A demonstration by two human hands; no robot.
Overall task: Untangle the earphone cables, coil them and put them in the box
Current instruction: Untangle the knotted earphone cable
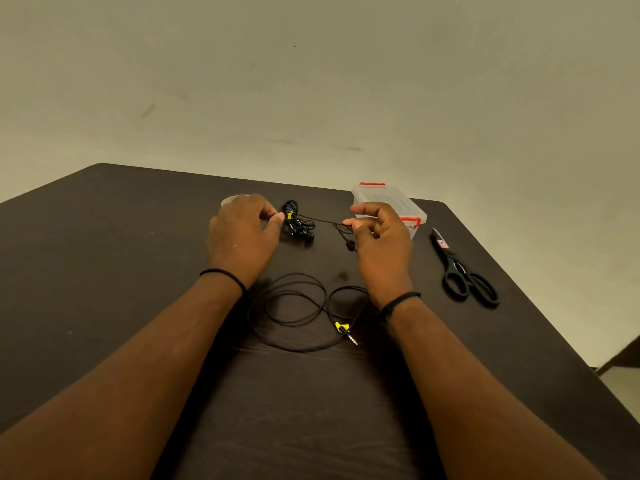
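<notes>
Two bare hands work above a dark bench (104, 271), a thin black strand of earphone cable (317, 219) stretched taut between them. Left hand (242, 233), at about 10 o'clock from the bench's middle, pinches one end of that strand between thumb and fingertips, its grip closed on the cable right beside a tangled bundle (297, 221) of black cable with a spot of yellow in it. This bundle lies on the bench just at the hand's 3 o'clock side. Right hand (379, 237), at about 1 o'clock, pinches the strand's other end between thumb and forefinger, the remaining fingers curled; a small loop and an earbud (350, 245) hang down just beneath its fingertips.

Nearer the person, at 6 o'clock from the hands, a second earphone cable (294, 306) lies on the bench in loose, open loops between the two wrists, with its yellow-collared jack plug (346, 332) pointing toward 5 o'clock.

Behind the right hand, at 12 o'clock from it, stands a clear plastic box (389, 199) with red latches, partly hidden by the fingers; its lid looks to be on. Black scissors (460, 271) lie well apart at 3 o'clock, blades toward the far edge, handles nearer. A pale round object (230, 199) peeks out behind the left hand; what it is cannot be told. Each wrist carries a thin black band (225, 273).
</notes>
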